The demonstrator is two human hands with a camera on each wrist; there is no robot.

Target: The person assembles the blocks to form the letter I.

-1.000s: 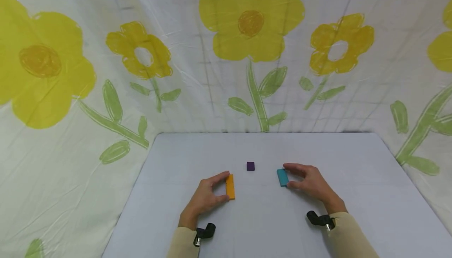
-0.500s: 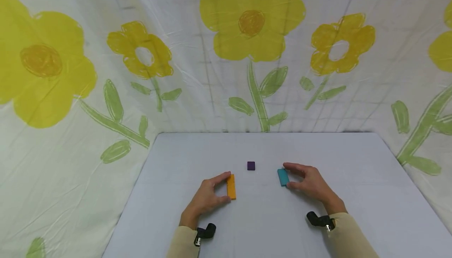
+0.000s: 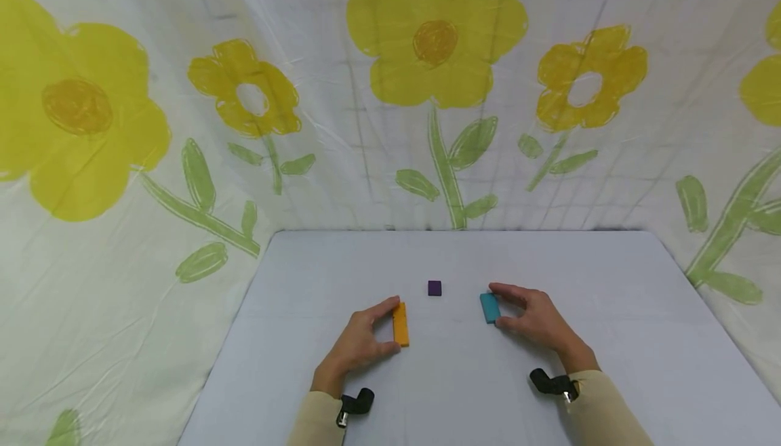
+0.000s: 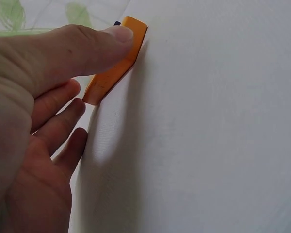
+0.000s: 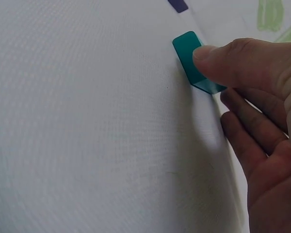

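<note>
My left hand (image 3: 356,344) pinches an orange rectangular block (image 3: 400,325) by its two ends, thumb at the near end and index finger at the far end. In the left wrist view the thumb overlaps the orange block (image 4: 109,80), and the other fingers spread loosely behind. To the right, my right hand (image 3: 537,317) holds a shorter teal block (image 3: 490,308) the same way between thumb and index finger. The teal block (image 5: 186,53) shows its rounded corners in the right wrist view. Between and beyond both hands lies a small dark purple block (image 3: 434,288), touched by neither hand.
A white table (image 3: 464,392) with rounded far corners lies under everything. Behind it hangs a white curtain (image 3: 329,181) printed with yellow flowers, reaching down to the table's far edge. A black wrist camera (image 3: 356,402) is strapped at the left wrist, another camera (image 3: 549,382) at the right.
Hardly anything differs. The whole head view shifts by a few pixels; both hands keep their grips on the orange and teal blocks, and the purple block stays in place.
</note>
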